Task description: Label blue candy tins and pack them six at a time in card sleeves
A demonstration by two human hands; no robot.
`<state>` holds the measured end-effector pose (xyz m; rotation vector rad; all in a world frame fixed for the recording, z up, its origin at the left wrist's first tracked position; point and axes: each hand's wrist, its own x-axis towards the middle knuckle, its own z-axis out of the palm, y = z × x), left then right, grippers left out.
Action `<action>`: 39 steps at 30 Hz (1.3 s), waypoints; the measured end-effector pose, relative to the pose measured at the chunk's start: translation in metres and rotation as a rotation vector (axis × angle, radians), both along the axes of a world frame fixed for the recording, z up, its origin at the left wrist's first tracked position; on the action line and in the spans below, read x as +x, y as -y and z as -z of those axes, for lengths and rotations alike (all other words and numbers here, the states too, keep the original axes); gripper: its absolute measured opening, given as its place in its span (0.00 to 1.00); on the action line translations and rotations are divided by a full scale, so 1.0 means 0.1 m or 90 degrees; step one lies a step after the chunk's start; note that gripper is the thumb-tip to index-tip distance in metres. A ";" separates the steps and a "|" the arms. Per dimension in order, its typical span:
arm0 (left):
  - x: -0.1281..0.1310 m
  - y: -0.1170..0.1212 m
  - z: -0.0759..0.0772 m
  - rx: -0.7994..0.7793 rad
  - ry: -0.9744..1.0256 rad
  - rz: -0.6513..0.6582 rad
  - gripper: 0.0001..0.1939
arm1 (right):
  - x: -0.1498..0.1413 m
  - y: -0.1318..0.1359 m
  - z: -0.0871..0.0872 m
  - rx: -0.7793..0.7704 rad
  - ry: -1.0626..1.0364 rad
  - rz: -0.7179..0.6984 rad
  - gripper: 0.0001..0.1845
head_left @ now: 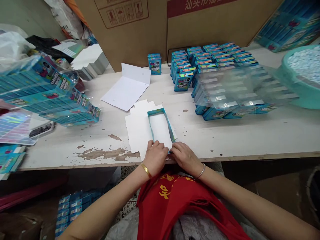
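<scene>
A shallow open cardboard tray (169, 124) with thin blue walls and a white inside stands near the table's front edge. Beneath it lies a pile of white die-cut card blanks (136, 128). My left hand (157, 155) has its fingers curled over the tray's near left corner. At the near right corner, my right hand (185, 157) pinches the tray's end wall. Both hands nearly meet there, and they hide most of the near wall. Beyond the pile rests a creased white card (126, 92), one panel raised.
Several small blue candy boxes (183, 81) stand in rows at the right, some under clear plastic film (232, 83). Film-wrapped blue packs (62, 96) are stacked at left. A turquoise basin (297, 90) holds pale pieces. A large brown carton (140, 36) borders the back.
</scene>
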<state>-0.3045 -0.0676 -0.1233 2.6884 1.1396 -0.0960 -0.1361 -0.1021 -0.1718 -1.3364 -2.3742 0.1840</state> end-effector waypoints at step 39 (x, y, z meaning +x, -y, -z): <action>0.39 -1.36 -0.18 0.133 -0.156 0.416 0.05 | -0.24 -0.56 -0.58 -0.361 0.121 0.281 0.18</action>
